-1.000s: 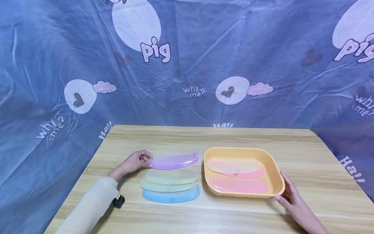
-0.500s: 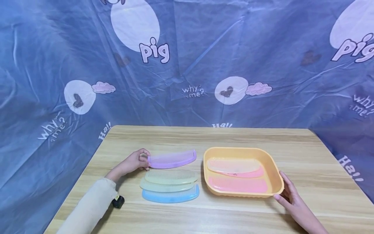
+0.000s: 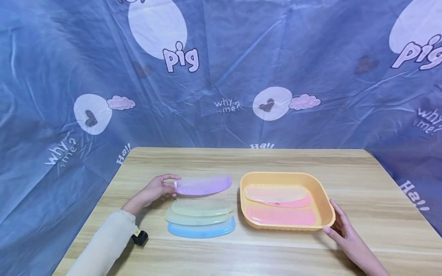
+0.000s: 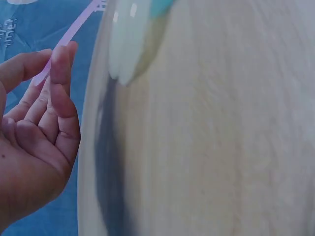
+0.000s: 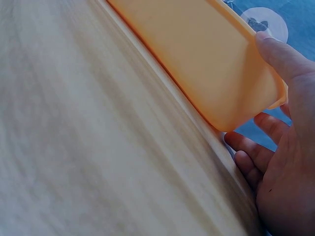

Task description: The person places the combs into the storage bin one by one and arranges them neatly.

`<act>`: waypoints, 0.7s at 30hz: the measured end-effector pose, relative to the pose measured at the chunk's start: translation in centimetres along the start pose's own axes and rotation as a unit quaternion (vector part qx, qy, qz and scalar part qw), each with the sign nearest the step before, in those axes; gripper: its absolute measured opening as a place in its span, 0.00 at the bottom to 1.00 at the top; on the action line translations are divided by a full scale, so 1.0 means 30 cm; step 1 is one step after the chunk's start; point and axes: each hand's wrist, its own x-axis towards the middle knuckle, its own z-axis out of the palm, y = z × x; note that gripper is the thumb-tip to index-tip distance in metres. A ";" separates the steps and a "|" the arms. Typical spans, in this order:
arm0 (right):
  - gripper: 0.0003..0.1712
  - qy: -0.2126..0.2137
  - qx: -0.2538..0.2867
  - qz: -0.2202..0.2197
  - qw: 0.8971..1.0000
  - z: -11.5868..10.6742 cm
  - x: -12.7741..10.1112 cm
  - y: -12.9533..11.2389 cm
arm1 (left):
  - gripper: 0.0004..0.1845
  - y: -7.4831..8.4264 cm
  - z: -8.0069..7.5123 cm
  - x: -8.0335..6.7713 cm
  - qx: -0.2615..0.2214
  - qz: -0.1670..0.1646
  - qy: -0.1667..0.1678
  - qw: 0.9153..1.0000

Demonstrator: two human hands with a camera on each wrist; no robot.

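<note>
My left hand (image 3: 159, 188) pinches the left end of a purple comb (image 3: 203, 185) and holds it a little above the wooden table (image 3: 241, 161). In the left wrist view the thumb and fingers (image 4: 59, 73) clasp the comb's thin edge (image 4: 74, 32). My right hand (image 3: 340, 230) rests against the near right corner of an orange tray (image 3: 324, 199), thumb on the rim (image 5: 268, 44). Two pink combs (image 3: 281, 215) and a pale one (image 3: 274, 193) lie in the tray.
Two pale green combs (image 3: 200, 212) and a blue comb (image 3: 202, 230) lie stacked on the table below the purple one. A blue printed sheet (image 3: 221, 76) hangs behind and around the table. A small black device (image 3: 139, 237) sits at my left sleeve.
My left hand has lifted the purple comb slightly off the table and tilted it flatter. The right hand stays at the tray's corner.
</note>
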 end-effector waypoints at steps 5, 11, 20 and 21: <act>0.47 0.001 -0.008 0.005 1.000 -0.001 -0.003 -0.003 | 0.31 0.030 0.014 -0.013 -0.016 0.009 0.011 1.000; 0.46 -0.001 -0.013 0.014 1.000 0.002 -0.004 -0.008 | 0.31 0.075 0.030 -0.022 -0.019 0.020 0.019 0.999; 0.46 -0.003 -0.011 0.010 1.000 0.001 -0.003 -0.016 | 0.30 0.156 0.058 -0.040 -0.027 0.023 0.025 0.999; 0.46 -0.003 -0.011 0.009 1.000 0.000 -0.002 -0.016 | 0.30 0.166 0.062 -0.041 -0.028 0.022 0.024 0.999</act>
